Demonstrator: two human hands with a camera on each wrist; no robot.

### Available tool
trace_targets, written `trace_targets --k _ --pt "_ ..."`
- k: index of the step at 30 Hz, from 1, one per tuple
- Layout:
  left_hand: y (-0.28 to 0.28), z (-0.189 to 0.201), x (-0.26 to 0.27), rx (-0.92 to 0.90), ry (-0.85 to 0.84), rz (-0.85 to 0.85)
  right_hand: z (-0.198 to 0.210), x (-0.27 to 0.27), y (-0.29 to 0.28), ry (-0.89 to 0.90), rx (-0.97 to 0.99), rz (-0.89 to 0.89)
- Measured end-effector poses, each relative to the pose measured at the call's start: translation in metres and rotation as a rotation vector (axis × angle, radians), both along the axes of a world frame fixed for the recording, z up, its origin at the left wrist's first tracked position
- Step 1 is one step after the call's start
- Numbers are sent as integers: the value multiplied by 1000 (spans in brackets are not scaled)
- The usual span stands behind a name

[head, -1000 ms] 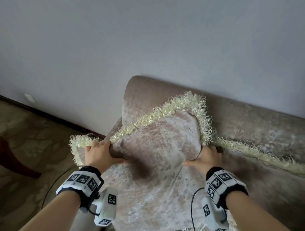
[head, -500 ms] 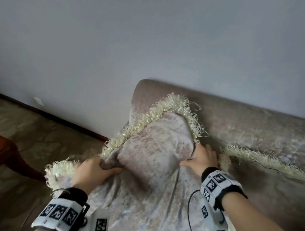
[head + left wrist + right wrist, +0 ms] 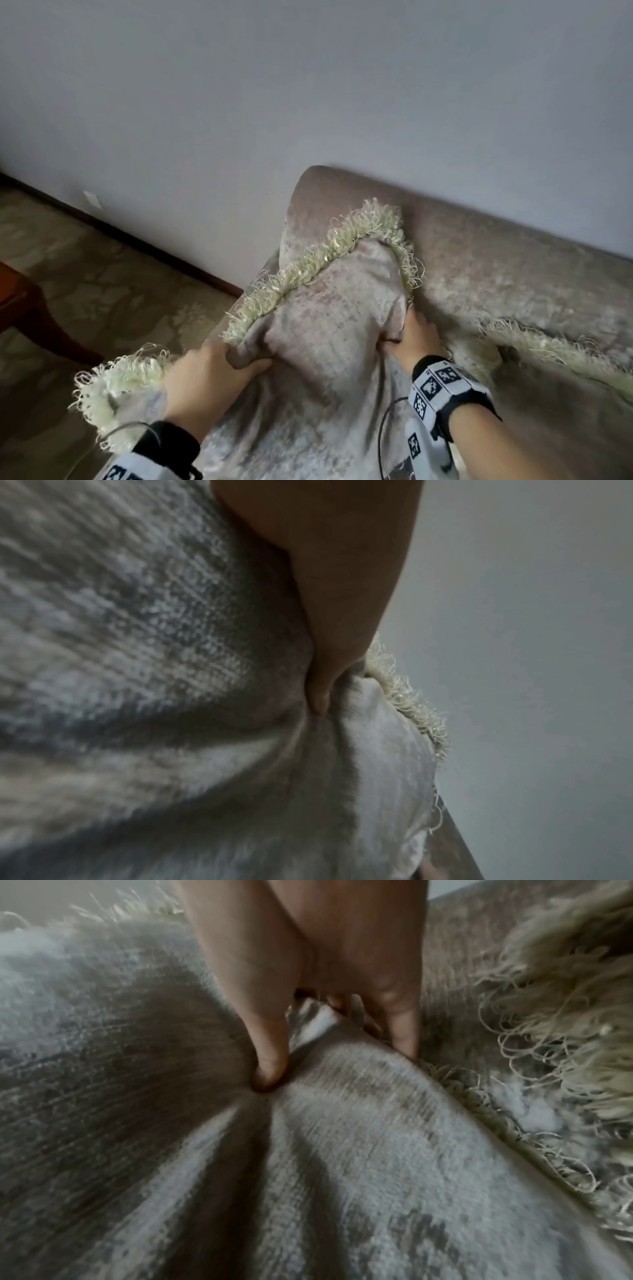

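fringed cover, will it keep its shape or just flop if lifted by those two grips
Probably floppy: the cover bunches into deep folds where the left hand and right hand grip it. It likely sags between them, as the drape below suggests. The looped fringe may snag on the sofa.

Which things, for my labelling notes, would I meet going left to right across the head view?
In order: dark wooden furniture leg → left hand → raised fringed cloth → right hand → trailing fringe lying on the sofa.
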State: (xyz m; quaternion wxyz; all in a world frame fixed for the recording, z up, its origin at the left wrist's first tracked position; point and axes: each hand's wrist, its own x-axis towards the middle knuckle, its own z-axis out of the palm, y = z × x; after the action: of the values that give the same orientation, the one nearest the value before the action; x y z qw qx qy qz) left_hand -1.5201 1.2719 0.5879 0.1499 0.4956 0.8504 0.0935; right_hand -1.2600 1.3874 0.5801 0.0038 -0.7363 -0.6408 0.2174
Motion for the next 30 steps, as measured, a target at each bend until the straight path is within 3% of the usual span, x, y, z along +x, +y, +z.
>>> trace_targets --k 8,13,18,25,30 --pt "-16 -1 4 116 -75 106 2 9 0 139 42 46" --pt "-5 -22 -13 233 7 5 2 -17 -28 160 40 263" --pt "2 -25 -13 82 90 -209 -11 -20 -28 127 52 285" --pt "-5 -45 -4 -43 231 -242 -16 -18 -34 146 71 293" --pt "9 -23 13 -211 255 -236 -4 6 -49 161 18 255"
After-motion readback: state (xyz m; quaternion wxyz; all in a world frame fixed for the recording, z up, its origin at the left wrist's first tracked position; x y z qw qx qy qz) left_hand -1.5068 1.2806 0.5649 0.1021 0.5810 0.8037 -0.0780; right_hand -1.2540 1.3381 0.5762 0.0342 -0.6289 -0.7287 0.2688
